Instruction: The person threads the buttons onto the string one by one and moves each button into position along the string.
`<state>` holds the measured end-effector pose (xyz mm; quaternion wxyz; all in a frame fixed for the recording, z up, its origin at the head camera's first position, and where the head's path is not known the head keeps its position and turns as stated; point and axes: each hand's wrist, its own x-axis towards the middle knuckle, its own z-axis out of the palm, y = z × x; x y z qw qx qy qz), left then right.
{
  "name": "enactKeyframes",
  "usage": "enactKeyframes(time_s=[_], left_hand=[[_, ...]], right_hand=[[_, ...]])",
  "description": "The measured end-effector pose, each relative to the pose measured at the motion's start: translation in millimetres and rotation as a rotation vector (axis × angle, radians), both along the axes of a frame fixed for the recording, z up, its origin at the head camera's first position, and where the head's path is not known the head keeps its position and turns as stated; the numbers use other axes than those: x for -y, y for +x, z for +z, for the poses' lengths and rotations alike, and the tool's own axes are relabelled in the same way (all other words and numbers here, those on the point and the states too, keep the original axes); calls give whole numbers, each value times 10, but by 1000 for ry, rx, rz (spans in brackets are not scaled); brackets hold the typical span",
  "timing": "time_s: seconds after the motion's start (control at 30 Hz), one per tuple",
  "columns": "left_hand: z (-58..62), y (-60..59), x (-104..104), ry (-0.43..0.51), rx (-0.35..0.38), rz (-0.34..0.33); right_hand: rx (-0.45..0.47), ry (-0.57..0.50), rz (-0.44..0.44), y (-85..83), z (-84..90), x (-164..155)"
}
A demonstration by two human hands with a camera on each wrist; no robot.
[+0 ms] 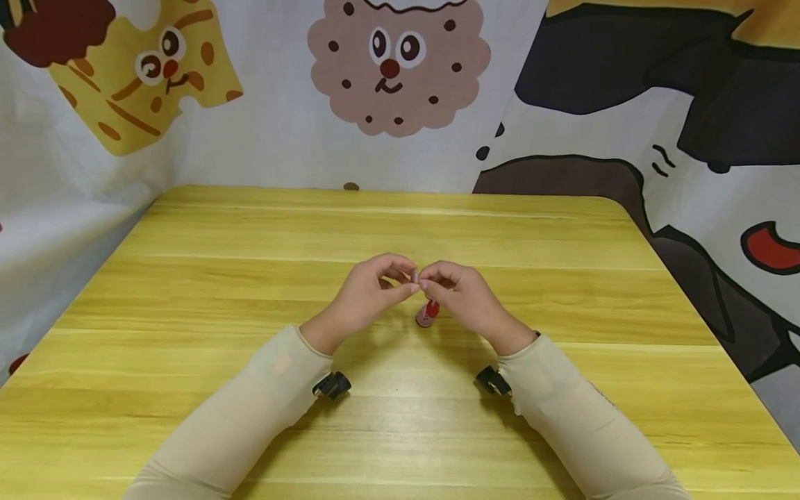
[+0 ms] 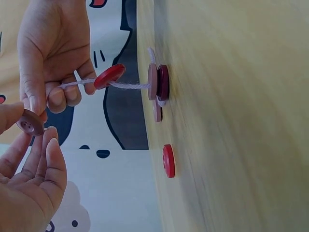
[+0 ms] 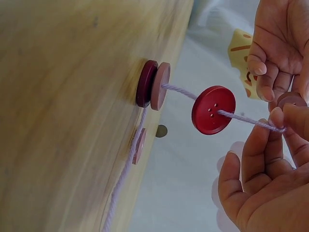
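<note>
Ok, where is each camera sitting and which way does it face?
Head: worn on the head, looking forward and down at the table; both sleeves and both hands show.
Left wrist: beside the left hand, looking along the tabletop; right hand holds the string.
Right wrist: beside the right hand, facing the opposite way; left hand above.
Both wrist views share the red button on the string.

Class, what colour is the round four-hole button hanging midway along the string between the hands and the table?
Bright red button, clearest in the right wrist view.
</note>
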<state>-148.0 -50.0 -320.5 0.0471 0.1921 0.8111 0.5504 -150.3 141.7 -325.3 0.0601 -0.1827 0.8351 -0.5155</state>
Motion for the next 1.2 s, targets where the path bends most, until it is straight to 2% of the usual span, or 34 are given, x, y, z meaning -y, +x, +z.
enactKeyframes(time_s=[0.43,0.8,1.2], left_hand=[[-26,-9,-13,-1,-36,-19],[-19,1,-15,-38,-46,-4],[0,16,-9,-59,-44,-2]], right_hand=[[-21,46,9,-5,-1,-11],[-25,76,-15,13,20,16],[19,122,-53,17,40,33]])
